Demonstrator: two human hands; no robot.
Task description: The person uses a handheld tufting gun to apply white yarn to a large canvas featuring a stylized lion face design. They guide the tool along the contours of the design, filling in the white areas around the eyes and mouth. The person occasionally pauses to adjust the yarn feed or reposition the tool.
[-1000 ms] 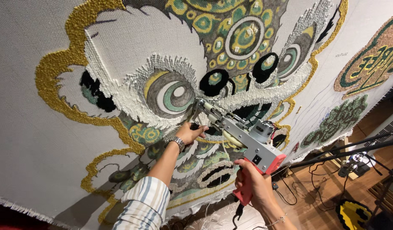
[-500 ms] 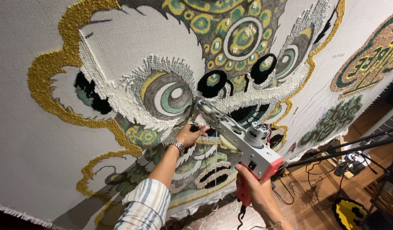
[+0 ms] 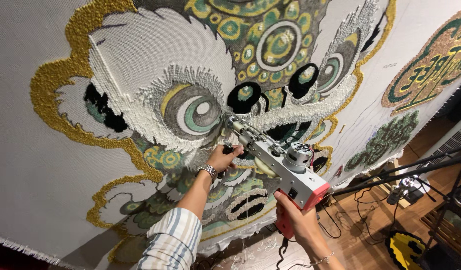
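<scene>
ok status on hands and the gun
Right hand on the gun grip. Left hand on its front handle. Tip against the cloth. Nothing in the way.

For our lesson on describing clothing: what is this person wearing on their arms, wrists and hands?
The left arm has a rolled-up sleeve with pale blue, white and tan stripes, and a silver metal-link watch sits on that wrist. The right arm is bare, with a thin chain bracelet at the wrist. Left hand and right hand wear no gloves.

Below me to my right lies a warm brown wooden floor (image 3: 360,235) strewn with black cables (image 3: 363,200), a black metal stand (image 3: 415,167) crossing above it.
</scene>
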